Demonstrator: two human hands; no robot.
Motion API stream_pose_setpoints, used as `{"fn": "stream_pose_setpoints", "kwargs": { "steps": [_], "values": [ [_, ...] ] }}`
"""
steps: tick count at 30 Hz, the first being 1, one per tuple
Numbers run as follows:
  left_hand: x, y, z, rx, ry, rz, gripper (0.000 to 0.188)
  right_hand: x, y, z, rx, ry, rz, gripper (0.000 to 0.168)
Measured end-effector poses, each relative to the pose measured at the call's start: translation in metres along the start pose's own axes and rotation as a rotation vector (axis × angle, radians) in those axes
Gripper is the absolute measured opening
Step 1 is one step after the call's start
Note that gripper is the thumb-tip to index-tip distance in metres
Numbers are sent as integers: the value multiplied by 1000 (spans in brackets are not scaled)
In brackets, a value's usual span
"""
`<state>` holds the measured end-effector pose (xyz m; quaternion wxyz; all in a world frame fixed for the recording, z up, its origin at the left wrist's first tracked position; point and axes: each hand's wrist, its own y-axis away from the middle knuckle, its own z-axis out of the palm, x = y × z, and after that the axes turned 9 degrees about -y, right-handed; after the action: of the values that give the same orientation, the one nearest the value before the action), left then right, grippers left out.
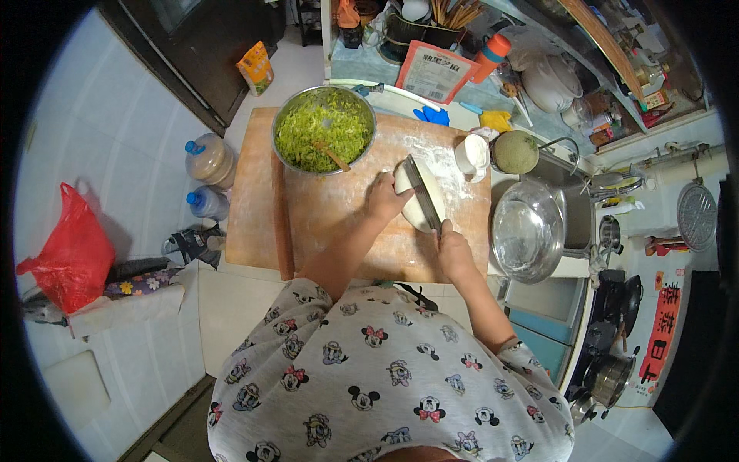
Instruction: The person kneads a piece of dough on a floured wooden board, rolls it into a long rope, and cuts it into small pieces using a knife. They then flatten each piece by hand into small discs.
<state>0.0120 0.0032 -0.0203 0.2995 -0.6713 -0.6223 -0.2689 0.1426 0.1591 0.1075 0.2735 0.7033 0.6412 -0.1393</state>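
An oval of white dough [430,179] lies on the floured wooden board [346,231]. My right hand [455,248] grips the handle of a kitchen knife [423,193], whose long blade lies lengthwise over the dough. I cannot tell how deep the edge sits in it. On the dough's left side rests my left hand [389,196], its fingers touching the dough and its thumb close to the blade. Left of that hand, a wooden rolling pin [282,225] lies along the board.
A steel bowl [276,147] of shredded green vegetable with a wooden spoon [335,159] stands at the board's back left. A white cup of flour [472,156] sits at the back right. Beyond the right edge are a melon [515,152], a clear bowl [528,231] and a sink [579,202].
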Motion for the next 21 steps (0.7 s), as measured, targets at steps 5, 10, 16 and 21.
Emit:
{"fn": "stream_pose_setpoints", "kwargs": {
  "steps": [5,10,16,21],
  "values": [
    [2,-7,-2,-1,-10,-60,51,-6,-28,1,-49,10,-7,27],
    [5,-7,-3,-11,77,-116,49,-10,-60,9,-90,-9,15,27],
    [3,2,0,60,66,-81,44,3,-81,28,3,-120,57,36],
    [-31,-3,24,-48,247,-142,34,-9,-86,1,-97,-94,-4,39]
  ]
}}
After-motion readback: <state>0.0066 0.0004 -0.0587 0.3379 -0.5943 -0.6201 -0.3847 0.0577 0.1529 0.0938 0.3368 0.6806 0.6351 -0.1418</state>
